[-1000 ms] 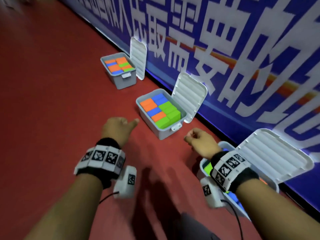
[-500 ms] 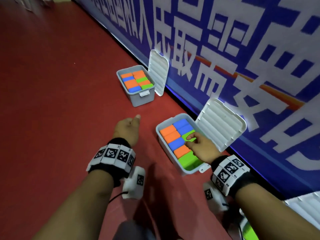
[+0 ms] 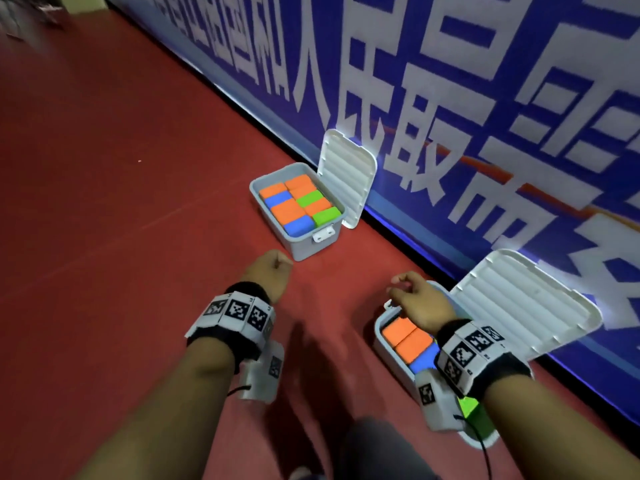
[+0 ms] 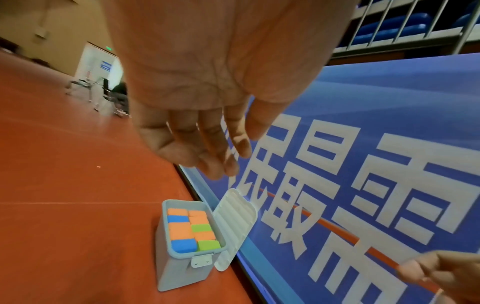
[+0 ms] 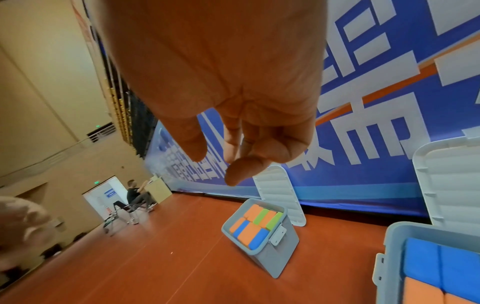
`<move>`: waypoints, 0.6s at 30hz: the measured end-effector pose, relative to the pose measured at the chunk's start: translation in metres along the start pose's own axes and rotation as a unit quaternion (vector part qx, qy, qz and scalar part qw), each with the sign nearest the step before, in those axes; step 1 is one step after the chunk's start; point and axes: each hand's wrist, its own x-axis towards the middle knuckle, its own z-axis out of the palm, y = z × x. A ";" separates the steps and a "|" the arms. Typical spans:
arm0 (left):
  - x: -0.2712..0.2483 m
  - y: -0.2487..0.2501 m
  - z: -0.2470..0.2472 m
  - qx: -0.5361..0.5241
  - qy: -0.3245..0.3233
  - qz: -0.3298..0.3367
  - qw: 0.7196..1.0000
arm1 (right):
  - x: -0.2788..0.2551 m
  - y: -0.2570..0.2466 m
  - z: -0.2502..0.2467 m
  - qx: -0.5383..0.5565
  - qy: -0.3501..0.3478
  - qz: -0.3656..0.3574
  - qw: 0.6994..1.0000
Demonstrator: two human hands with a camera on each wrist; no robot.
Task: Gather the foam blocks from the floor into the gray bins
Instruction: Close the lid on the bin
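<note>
Two gray bins stand on the red floor by the banner, lids open. The far bin (image 3: pixel 304 249) (image 4: pixel 171 273) (image 5: pixel 283 257) is packed with orange, blue and green foam blocks (image 3: pixel 294 206). The near bin (image 3: pixel 388 355) (image 5: pixel 389 236) holds orange blocks (image 3: pixel 405 337) and blue blocks (image 5: pixel 441 265). My right hand (image 3: pixel 412 299) (image 5: pixel 233 144) hovers over the near bin's far end, fingers loosely curled, holding nothing. My left hand (image 3: pixel 270 271) (image 4: pixel 207 144) hangs empty just in front of the far bin. No loose block shows on the floor.
A blue banner wall (image 3: pixel 485 98) runs along the right, with both open lids (image 3: pixel 346 178) (image 3: pixel 519 306) leaning on it. Open red floor (image 3: pixel 121 202) lies to the left. A seated person and chairs (image 5: pixel 135 197) are far off. My knee (image 3: pixel 374 445) is at the bottom.
I have moved forward along the wall, so both bins sit nearer and lower in view. My right hand has lifted off the blocks in the near bin. My left hand's pointing finger has curled in.
</note>
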 end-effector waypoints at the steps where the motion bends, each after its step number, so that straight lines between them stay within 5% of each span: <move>1: 0.024 0.008 -0.004 0.001 -0.030 0.019 0.999 | 0.015 -0.016 0.002 0.005 0.010 0.008 1.000; 4: 0.092 0.026 -0.014 0.005 -0.104 0.089 0.991 | 0.071 -0.055 0.011 0.014 0.033 0.028 0.999; 8: 0.188 0.026 -0.042 -0.031 -0.127 0.099 0.986 | 0.166 -0.100 0.033 0.033 0.049 0.037 0.998; 18: 0.420 0.003 -0.196 -0.053 -0.059 0.055 0.995 | 0.354 -0.247 0.098 0.055 0.064 0.070 0.994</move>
